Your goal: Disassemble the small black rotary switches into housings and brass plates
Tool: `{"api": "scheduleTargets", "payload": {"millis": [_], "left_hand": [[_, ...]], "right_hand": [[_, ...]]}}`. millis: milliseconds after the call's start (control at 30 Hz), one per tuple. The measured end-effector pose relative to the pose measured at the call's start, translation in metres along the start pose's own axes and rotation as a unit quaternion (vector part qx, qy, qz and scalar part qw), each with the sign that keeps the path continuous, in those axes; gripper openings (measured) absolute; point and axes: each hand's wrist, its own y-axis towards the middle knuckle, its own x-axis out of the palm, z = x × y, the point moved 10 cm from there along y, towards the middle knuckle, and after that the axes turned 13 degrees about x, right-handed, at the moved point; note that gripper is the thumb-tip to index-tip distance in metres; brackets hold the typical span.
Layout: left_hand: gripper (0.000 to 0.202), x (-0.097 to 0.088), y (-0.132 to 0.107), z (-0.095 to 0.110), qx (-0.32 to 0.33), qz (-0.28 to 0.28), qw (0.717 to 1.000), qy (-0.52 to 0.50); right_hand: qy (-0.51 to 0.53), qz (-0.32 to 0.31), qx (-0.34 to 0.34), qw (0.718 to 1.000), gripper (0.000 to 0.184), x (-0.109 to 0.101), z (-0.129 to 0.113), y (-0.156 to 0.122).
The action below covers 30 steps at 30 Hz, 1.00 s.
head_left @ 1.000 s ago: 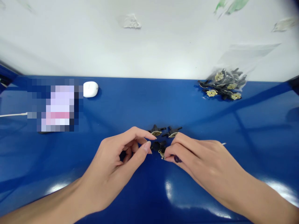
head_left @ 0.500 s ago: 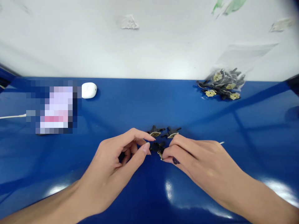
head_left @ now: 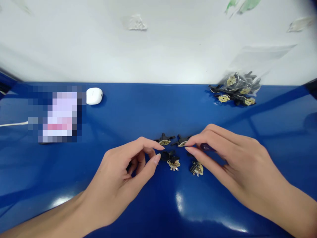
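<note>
Four black-brass parts (head_left: 173, 162) | right hand (head_left: 230, 155) pinching one | left hand (head_left: 119, 172) curled, just beside

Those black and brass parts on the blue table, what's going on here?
A person has both hands among four small black-and-brass parts on a blue table. The right hand's fingertips reach one part; the left hand sits beside two others. More parts lie by a clear plastic bag further back.

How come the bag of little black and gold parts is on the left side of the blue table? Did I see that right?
Not quite: the clear plastic bag of black-and-gold parts is on the right side of the blue table, not the left. The head view shows it.
</note>
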Motion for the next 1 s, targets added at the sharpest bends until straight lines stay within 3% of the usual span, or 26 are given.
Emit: {"api": "scheduleTargets", "payload": {"millis": [200, 433, 667, 867, 1000], "left_hand": [[0.017, 0.004, 0.002, 0.005, 0.052, -0.010, 0.997, 0.050], [0.031, 0.007, 0.003, 0.011, 0.096, -0.031, 0.989, 0.105], [0.035, 0.009, 0.003, 0.009, 0.106, -0.037, 0.990, 0.090], [0.034, 0.008, 0.003, 0.010, 0.121, -0.034, 0.986, 0.106], [0.029, 0.005, 0.000, 0.013, 0.118, -0.021, 0.984, 0.134]], "right_hand": [[-0.002, 0.016, 0.060, 0.998, 0.026, -0.005, 0.012, 0.004], [-0.073, 0.098, 0.111, 0.986, 0.031, -0.017, 0.031, 0.003], [-0.090, 0.082, 0.148, 0.981, 0.027, -0.007, 0.051, 0.002], [-0.088, 0.050, 0.181, 0.978, 0.009, -0.004, 0.068, 0.006], [-0.105, 0.032, 0.174, 0.979, 0.014, -0.001, 0.078, 0.008]]}}
